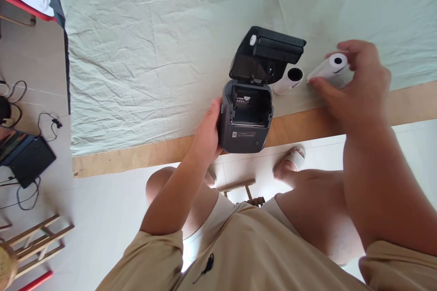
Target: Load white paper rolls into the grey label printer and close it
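Observation:
My left hand grips the left side of a dark grey portable thermal printer above the table's front edge. The printer's lid is flipped up, and its paper bay shows no roll inside. Just right of the printer stands a white paper roll with a black core, touched by neither hand. Farther right, my right hand has its thumb and fingers around a second white paper roll, which leans at an angle over the cloth. Part of that roll is hidden by the fingers.
A pale green wrinkled cloth covers the table, leaving a bare wooden front edge. On the floor at left are a black box-shaped device with cables and a wooden stool. My knees are under the table edge.

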